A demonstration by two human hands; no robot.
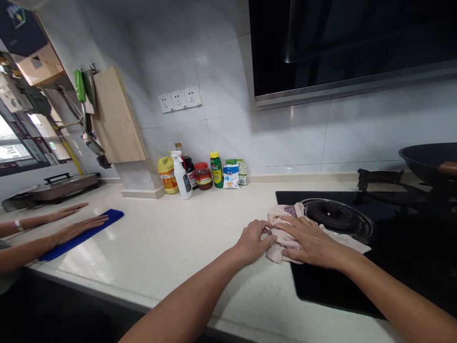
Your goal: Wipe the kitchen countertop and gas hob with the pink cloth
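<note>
A crumpled pale pink cloth lies across the left edge of the black glass cooktop, partly on the counter. My right hand presses down on top of it, fingers bent around its folds. At the cloth's left edge, my left hand has curled fingers and thumb closed on the fabric. Behind the cloth is a round burner, and part of the cloth spreads to the right along the burner's front side, beneath my right wrist.
At the left, another person's hands rest by a blue cloth on the white counter. Along the wall stand a white spray bottle, a red-lidded jar and several other containers. A dark wok sits at the right.
</note>
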